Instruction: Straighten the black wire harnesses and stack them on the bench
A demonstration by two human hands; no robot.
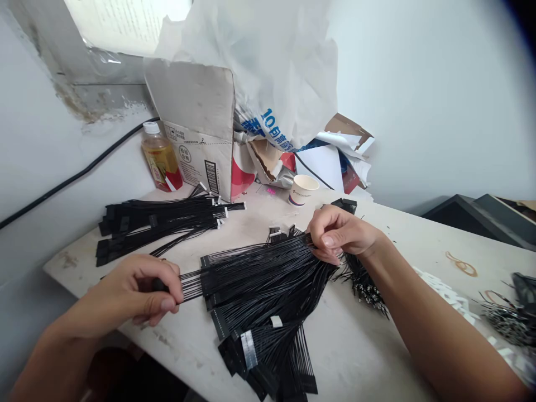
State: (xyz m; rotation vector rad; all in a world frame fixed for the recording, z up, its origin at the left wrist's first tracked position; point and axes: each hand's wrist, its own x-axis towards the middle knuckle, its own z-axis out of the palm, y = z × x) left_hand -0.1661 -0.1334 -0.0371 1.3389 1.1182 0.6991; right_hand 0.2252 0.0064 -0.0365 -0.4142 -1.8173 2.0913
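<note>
A thick bundle of black wire harnesses (268, 279) lies fanned over the front of the table, with flat black connectors along its left and lower ends. My left hand (138, 290) is closed on the end of one wire harness (191, 286), whose thin parallel wires run right towards the bundle. Fingers hide most of that end. My right hand (337, 231) pinches the wires at the bundle's upper right end. Small connectors (278, 233) stick out just left of this hand. A silvery strip (248, 350) and a small white tag lie on the bundle.
More black harnesses (159, 220) with white plugs lie at the back left. Behind stand a drink bottle (162, 159), a cardboard box (201, 134), a plastic bag (285, 67) and a paper cup (303, 190). Rubber bands (460, 264), white pieces (446, 293) and loose wires (508, 318) lie right.
</note>
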